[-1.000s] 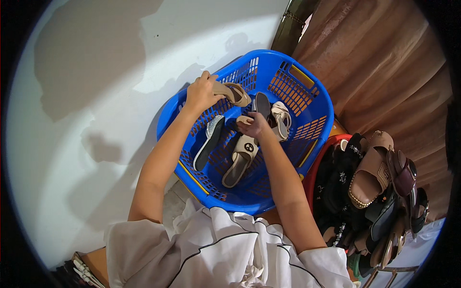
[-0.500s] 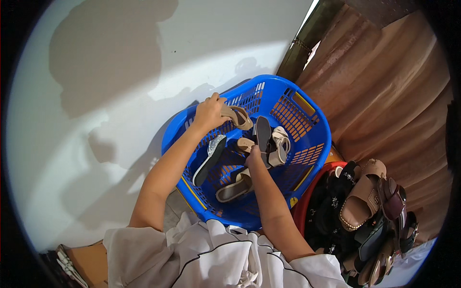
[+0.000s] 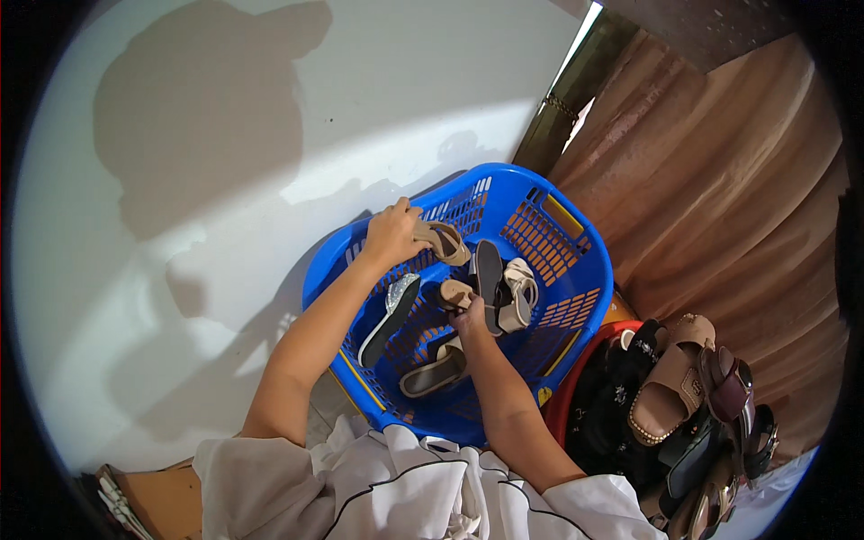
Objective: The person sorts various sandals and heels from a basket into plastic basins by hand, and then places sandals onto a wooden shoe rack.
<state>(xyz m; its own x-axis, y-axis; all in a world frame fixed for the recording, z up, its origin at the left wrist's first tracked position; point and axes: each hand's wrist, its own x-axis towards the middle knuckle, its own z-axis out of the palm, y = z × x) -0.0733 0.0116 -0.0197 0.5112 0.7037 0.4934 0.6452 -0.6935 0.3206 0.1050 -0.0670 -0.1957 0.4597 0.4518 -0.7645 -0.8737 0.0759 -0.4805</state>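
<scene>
Inside the blue plastic basket (image 3: 576,247) lie several sandals. My left hand (image 3: 391,236) is closed round a beige sandal (image 3: 447,243) at the basket's far left side. Lower in the basket, my right hand (image 3: 468,317) is closed at a tan sandal (image 3: 455,293), its fingers partly hidden. A dark-soled sandal (image 3: 487,268) stands just beyond that hand, with a cream strappy heeled sandal (image 3: 518,292) to its right. On the left leans a dark-soled sandal with a silvery glitter strap (image 3: 392,317). Nearer me lies a sandal with a greyish insole (image 3: 434,373), partly behind my right forearm.
A red tub (image 3: 560,409) heaped with dark, tan and maroon footwear (image 3: 666,396) stands close against the basket's right side. A white wall (image 3: 225,360) rises at the left, and a brown curtain (image 3: 720,198) hangs at the right. Cardboard (image 3: 162,495) shows at lower left.
The view has shifted slightly, so the basket's far rim sits lower in the picture. Both hands keep about the same places relative to the sandals.
</scene>
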